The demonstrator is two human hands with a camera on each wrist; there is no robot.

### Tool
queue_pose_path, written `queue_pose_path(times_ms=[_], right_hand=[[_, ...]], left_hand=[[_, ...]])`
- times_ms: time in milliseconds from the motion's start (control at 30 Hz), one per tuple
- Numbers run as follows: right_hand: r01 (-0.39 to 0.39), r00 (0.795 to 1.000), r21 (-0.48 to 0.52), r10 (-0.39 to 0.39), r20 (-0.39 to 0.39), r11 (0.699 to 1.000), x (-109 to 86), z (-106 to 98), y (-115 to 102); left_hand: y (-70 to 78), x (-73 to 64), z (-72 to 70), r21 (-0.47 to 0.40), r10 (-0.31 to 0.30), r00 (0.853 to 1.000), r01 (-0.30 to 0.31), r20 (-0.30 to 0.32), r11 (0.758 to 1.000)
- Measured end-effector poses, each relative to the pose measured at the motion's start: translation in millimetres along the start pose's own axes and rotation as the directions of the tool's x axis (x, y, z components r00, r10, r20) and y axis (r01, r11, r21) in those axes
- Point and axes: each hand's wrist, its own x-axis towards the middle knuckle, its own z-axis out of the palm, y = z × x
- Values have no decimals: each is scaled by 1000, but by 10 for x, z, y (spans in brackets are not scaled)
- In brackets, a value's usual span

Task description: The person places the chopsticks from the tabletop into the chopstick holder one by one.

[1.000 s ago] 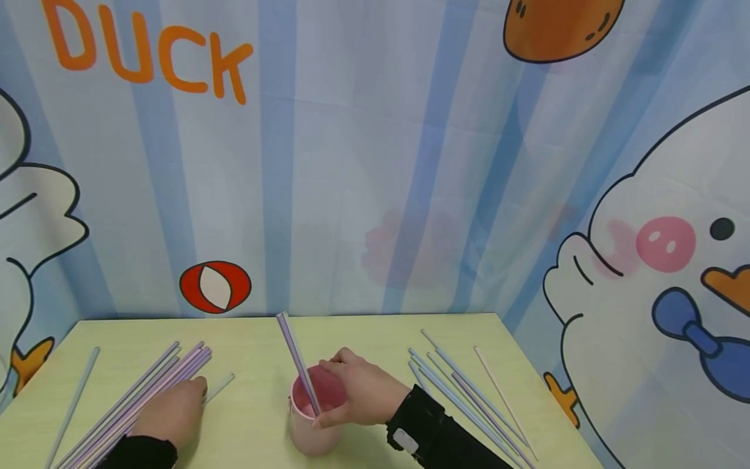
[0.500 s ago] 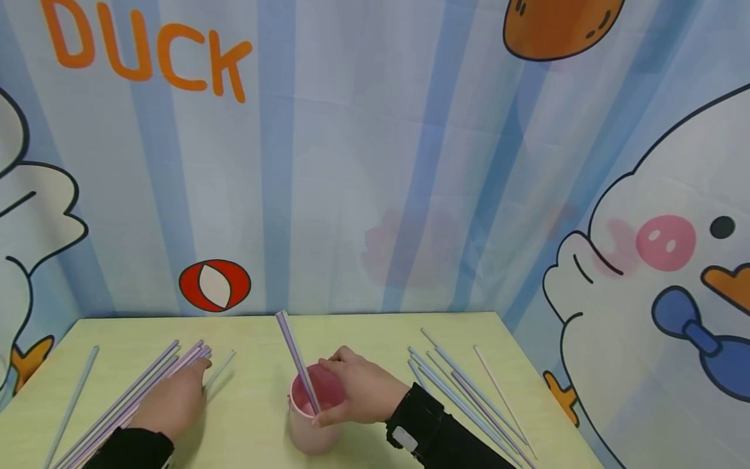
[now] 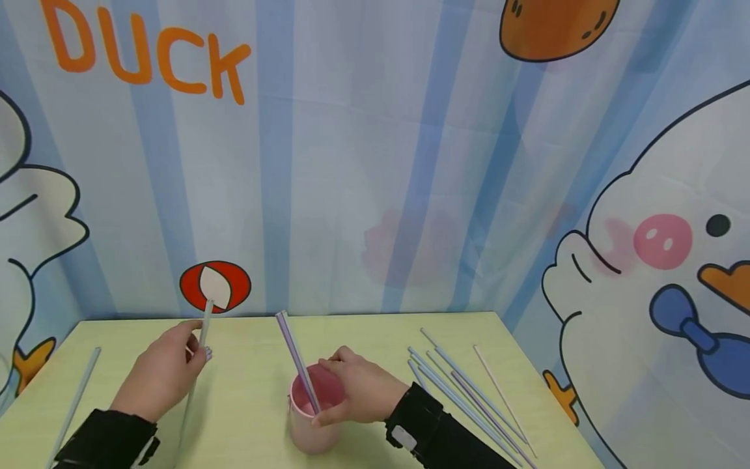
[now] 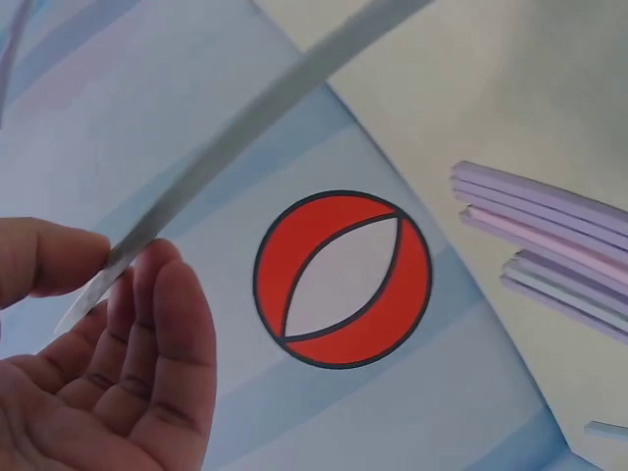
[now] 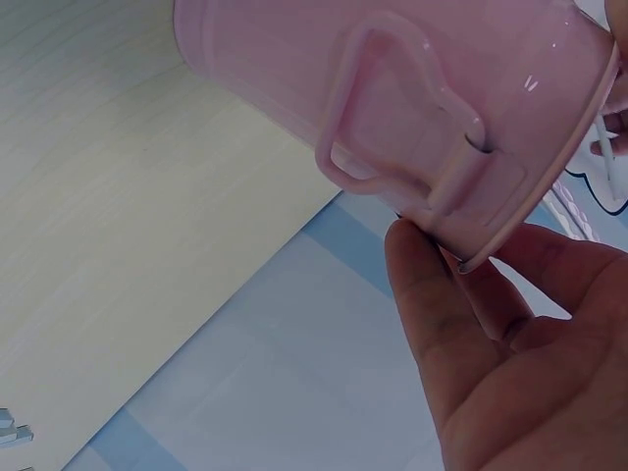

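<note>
My left hand (image 3: pixel 166 368) pinches a long, thin, pale grey-green straw (image 3: pixel 206 322) between thumb and fingers. It tilts upward above the table; the left wrist view shows the straw (image 4: pixel 255 118) bending slightly. Around the rim of a small pink pail (image 3: pixel 316 436), my right hand (image 3: pixel 363 384) keeps its grip, thumb at the front and fingers at the back. Purple straws (image 3: pixel 297 358) lean inside the pail. A wire handle (image 5: pixel 339 128) shows on its side in the right wrist view. The purple and pink straw bundle (image 4: pixel 549 221) appears in the left wrist view, but hand and sleeve cover it in the head view.
On the yellow table (image 3: pixel 252 391), several blue, purple and pink straws (image 3: pixel 469 397) lie to the right. One pale straw (image 3: pixel 76 404) lies at the far left. A duck-print curtain (image 3: pixel 351 163) stands behind the table's back edge.
My left hand has moved up and away from beside the bundle, lifting the pale grey-green straw off the table. The right hand and the pail have stayed in place.
</note>
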Motion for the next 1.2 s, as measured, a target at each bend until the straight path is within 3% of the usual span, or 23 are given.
queue_pose_path(times_ms=[133,233,500,633,800,1000,1200], right_hand=[[3,1000,-2,-3,-2,1000,-8,-5,2],[3,1000,1,-3,-2,1000,-10,-7,2],[-19,1000,10,19,7,1000,-12,-15,-15],[-23,1000,17,23,7,1000,-15,-18,-19],[-17,1000,20,17,3,1000,-16,-17,-7],[-1,1000,19,1,-5,1000,-12,-7,15],[20,1000,9,-20,-8,1000,-9,4,25]], left_hand=[[93,-13,-94,-56,4,997,-9,-79,998],[190,-36,-158,-81,21,987,-35,-161,996],[528,-88,-322,-210,52,933,-135,-356,968],[707,-105,-334,-278,71,908,-200,-413,939],[863,-83,-292,-331,79,889,-249,-450,910],[951,-37,-163,-345,82,891,-256,-447,903],[961,-6,27,-361,70,923,-216,-378,907]])
